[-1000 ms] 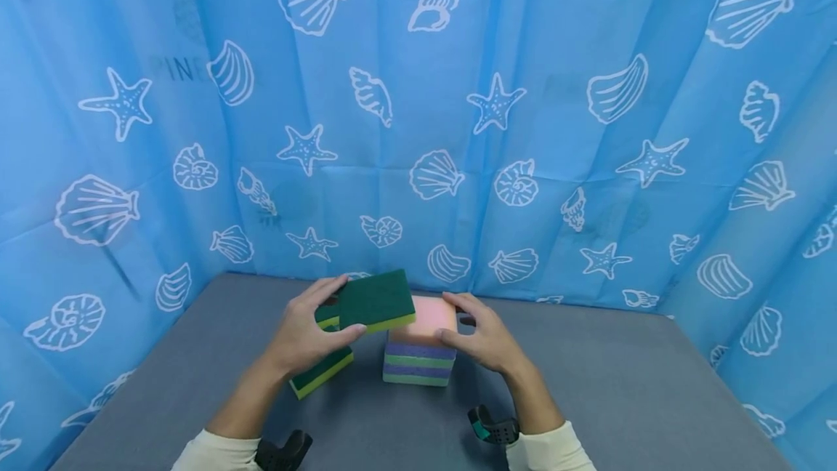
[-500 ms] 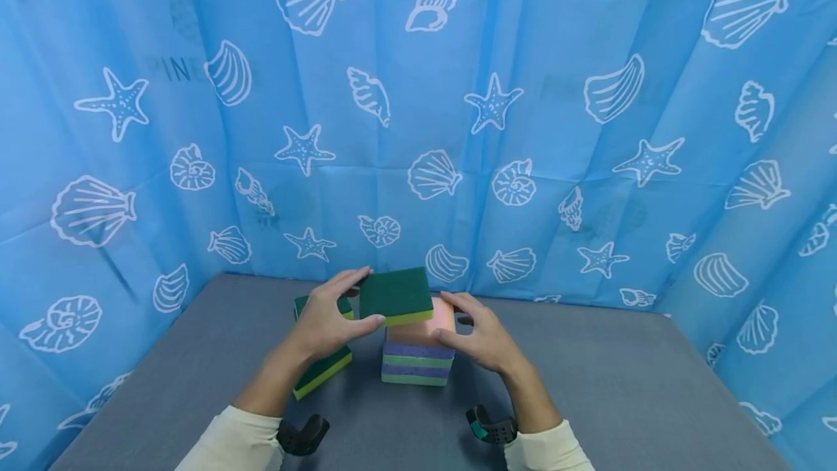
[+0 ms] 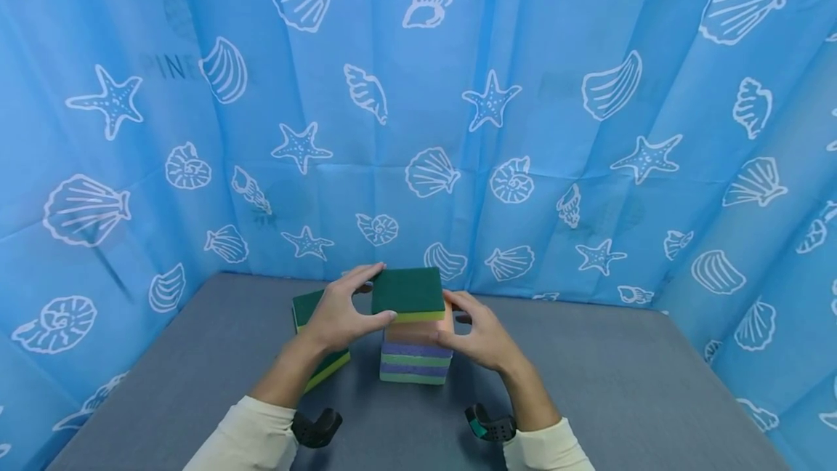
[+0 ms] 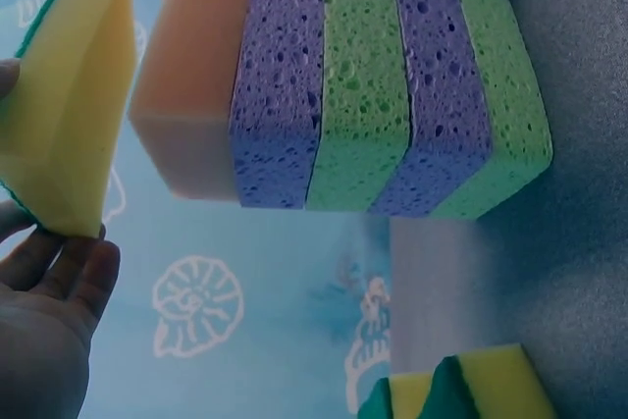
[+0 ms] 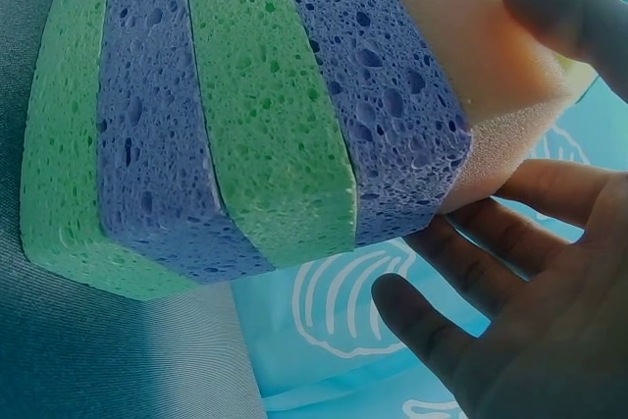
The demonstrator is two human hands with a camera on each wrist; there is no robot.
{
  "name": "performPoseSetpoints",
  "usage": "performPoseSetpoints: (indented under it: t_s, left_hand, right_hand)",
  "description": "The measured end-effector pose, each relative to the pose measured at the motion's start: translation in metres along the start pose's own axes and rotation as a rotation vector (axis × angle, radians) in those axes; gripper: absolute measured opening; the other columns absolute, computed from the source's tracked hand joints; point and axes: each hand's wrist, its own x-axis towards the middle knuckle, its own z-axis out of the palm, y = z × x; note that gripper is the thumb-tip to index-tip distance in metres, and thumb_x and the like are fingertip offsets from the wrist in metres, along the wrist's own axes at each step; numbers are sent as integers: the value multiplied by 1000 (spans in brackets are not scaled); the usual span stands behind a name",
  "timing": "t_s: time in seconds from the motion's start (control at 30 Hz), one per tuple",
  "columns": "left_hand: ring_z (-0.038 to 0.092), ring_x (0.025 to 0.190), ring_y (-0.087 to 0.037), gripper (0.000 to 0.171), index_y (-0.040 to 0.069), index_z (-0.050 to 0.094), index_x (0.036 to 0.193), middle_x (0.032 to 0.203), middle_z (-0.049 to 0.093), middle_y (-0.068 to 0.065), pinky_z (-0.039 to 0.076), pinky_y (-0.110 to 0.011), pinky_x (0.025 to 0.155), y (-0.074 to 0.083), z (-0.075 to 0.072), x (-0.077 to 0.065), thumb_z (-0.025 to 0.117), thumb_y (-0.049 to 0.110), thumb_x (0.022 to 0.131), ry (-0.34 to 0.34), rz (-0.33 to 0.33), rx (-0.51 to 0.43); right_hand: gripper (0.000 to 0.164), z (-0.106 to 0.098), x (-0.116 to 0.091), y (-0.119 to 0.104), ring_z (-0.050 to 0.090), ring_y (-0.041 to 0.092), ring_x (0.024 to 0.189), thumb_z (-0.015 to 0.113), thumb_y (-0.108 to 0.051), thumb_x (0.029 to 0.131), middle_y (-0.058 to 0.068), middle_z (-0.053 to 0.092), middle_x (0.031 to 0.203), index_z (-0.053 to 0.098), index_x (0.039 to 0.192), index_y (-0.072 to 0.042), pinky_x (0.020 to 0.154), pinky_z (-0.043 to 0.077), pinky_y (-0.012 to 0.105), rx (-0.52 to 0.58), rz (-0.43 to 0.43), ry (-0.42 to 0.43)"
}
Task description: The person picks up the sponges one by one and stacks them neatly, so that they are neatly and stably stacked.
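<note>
While the peach sponge (image 3: pixel 418 332) topping the stack (image 3: pixel 415 371) is pinched by the right hand (image 3: pixel 482 336), the green-and-yellow scouring sponge (image 3: pixel 408 291), long axis crosswise, is gripped just above it by the left hand (image 3: pixel 341 318), fingers (image 4: pixel 95 278) widely parted.

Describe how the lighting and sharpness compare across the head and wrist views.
Head view: bright and fairly even, with soft shadows on the gray table beside the sponge stack; left wrist view: dimmer, the left hand dark against the curtain, the sponge stack turned sideways, its pores crisp; right wrist view: also dim, the right hand shaded, pores crisp too.
</note>
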Motion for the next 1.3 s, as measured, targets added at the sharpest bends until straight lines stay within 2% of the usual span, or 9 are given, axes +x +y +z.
performPoseSetpoints:
  t_s: [0.33, 0.7, 1.0, 1.23, 1.3]
  left_hand:
    - [53, 115, -31, 70, 2, 48, 141, 136, 50, -14, 46, -50, 91, 2, 7, 5, 78, 21, 81, -34, 16, -42]
    - [54, 113, -29, 70, 0, 48, 140, 135, 51, -14, 46, -45, 91, 2, 12, 6, 78, 20, 80, -56, 5, -54]
    - [55, 113, -29, 71, 0, 48, 140, 134, 53, -14, 46, -45, 91, -3, 17, 6, 77, 22, 80, -72, -14, -52]
    - [55, 112, -29, 71, 0, 48, 140, 134, 53, -14, 46, -45, 91, -4, 20, 7, 77, 23, 79, -75, -23, -57]
    - [55, 113, -29, 71, 1, 48, 140, 135, 52, -14, 46, -45, 91, -4, 20, 7, 77, 23, 79, -77, -32, -60]
  right_hand:
    - [63, 1, 0, -4, 53, 20, 112, 77, -36, 81, -4, 56, 123, 55, 137, -19, 92, 43, 55, 10, 42, -14]
    - [68, -2, -1, -2, 52, 20, 115, 79, -34, 80, -3, 55, 125, 50, 140, -19, 94, 41, 55, 26, 54, -49]
    - [70, -2, 0, -1, 52, 21, 114, 79, -29, 81, -1, 56, 127, 46, 143, -21, 95, 39, 57, 59, 32, -59]
    - [74, -10, -2, -37, 51, 34, 118, 77, -9, 81, 13, 56, 126, 39, 145, -2, 96, 37, 61, 93, 48, -68]
    - [75, -9, -1, -31, 51, 33, 118, 77, -10, 81, 12, 55, 127, 38, 145, -2, 96, 37, 60, 92, 49, -65]
